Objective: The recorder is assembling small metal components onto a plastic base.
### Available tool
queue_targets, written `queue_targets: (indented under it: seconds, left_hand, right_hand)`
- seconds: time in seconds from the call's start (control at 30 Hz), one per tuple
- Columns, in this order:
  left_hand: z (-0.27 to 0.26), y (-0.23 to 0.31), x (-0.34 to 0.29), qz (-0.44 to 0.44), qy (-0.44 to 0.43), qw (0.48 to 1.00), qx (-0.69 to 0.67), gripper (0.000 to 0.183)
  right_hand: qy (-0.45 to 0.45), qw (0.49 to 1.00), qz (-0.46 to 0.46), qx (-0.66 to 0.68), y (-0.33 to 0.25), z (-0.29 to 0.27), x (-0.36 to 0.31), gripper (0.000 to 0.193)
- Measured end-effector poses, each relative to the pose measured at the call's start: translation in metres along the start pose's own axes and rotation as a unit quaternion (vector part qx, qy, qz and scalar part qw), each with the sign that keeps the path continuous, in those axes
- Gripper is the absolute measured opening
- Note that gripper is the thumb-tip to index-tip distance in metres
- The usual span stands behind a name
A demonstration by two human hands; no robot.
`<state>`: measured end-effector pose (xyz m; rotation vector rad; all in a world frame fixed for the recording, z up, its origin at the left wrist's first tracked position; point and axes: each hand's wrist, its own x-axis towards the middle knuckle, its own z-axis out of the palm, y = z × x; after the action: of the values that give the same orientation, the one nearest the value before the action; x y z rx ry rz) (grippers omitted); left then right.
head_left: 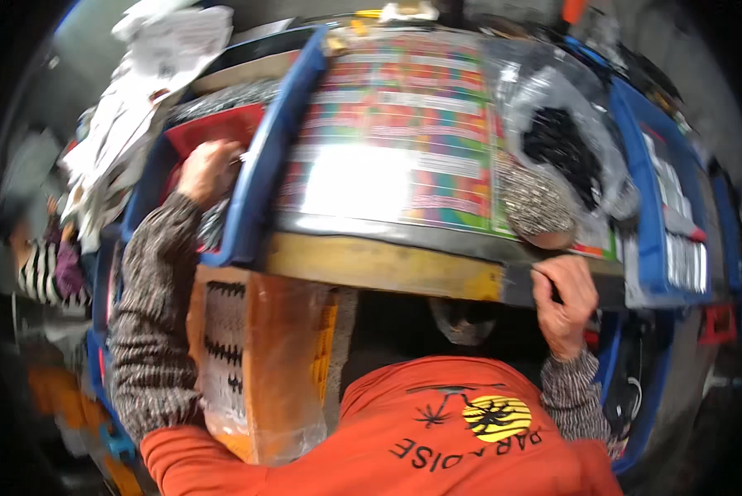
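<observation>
Glossy multicoloured chart sheet (396,132) centre; clear bag (565,132) right; orange-tinted bag (259,364) below-left.

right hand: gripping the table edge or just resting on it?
Gripping. Right hand has its fingers curled over the dark table edge.

Glossy laminated chart (404,140) glaring; clear crinkled plastic bag (569,124); smooth blue plastic bin rim (263,165); knitted sleeve (152,306).

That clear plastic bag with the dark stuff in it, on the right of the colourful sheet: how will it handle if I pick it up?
The clear bag looks crinkled and slack, so it would probably sag and shift in a grip. Its glossy film may be slippery. The dark contents look loose, so they would likely slump to the bottom; the blur hides what they are.
</observation>
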<state>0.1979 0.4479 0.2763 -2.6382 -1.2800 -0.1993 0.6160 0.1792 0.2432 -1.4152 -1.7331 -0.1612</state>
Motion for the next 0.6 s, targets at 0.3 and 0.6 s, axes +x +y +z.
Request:
queue_targets:
  seconds: [0.3,0.6]
  left_hand:
    - [0.03,-0.06,-0.02,0.09,0.134,0.986,0.044,0.024]
    - [-0.005,-0.016,-0.026,0.003,0.065,0.993,0.099,0.012]
  right_hand:
    - [-0.036,0.999,0.001,0.014,0.016,-0.03,-0.002,0.013]
    - [0.056,0.986,0.0,-0.155,0.049,-0.12,0.001,0.011]
